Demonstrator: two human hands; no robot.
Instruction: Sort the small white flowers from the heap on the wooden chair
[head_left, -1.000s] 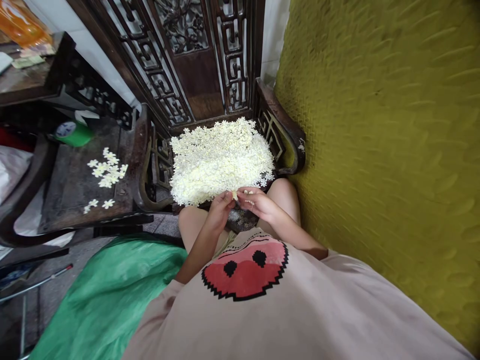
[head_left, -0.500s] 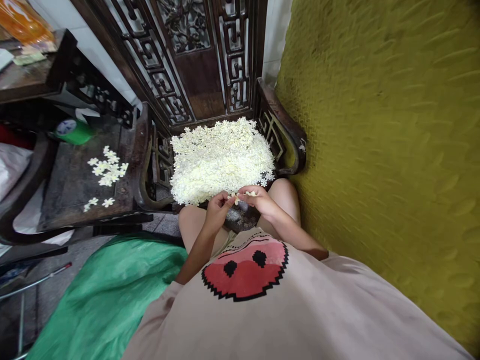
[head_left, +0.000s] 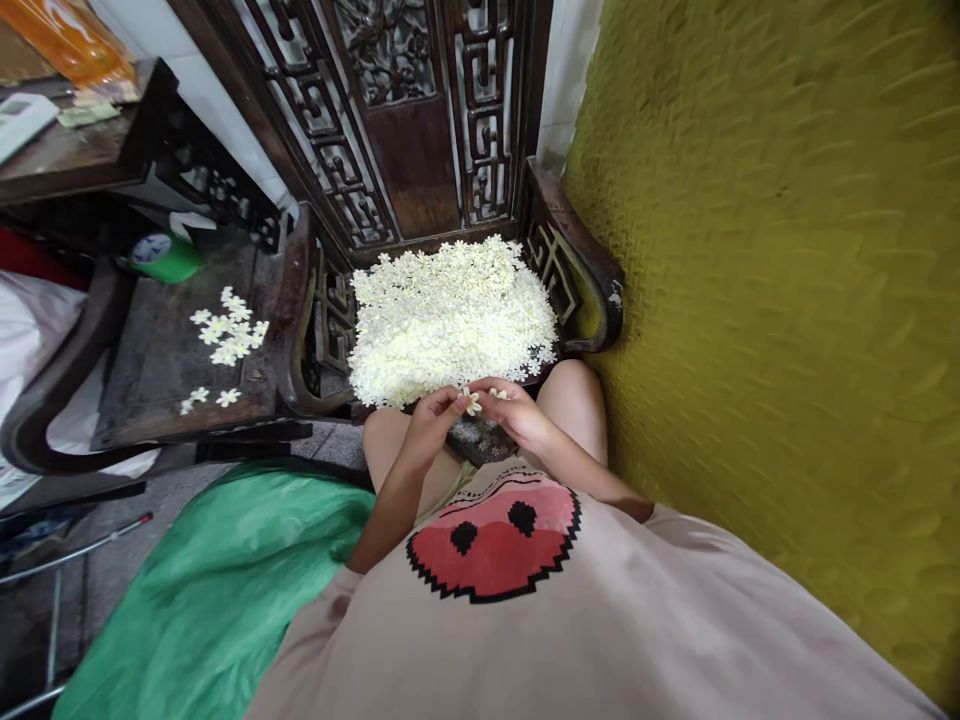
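Note:
A big heap of small white flowers (head_left: 450, 318) covers the seat of a dark carved wooden chair (head_left: 577, 270) in front of my knees. Both hands meet at the near edge of the heap. My left hand (head_left: 433, 420) pinches a small white flower (head_left: 472, 403) with curled fingers. My right hand (head_left: 514, 410) is closed on the same flower from the other side, with another small flower under its fingers.
A second dark chair (head_left: 161, 370) on the left bears several loose white flowers (head_left: 229, 338) and a green tape roll (head_left: 165, 257). A green plastic sheet (head_left: 210, 590) lies by my left leg. A yellow-green textured wall (head_left: 765, 300) runs along the right.
Both hands stay at the heap's edge, working the flower between the fingertips. The view has shifted slightly, so everything sits a little further right.

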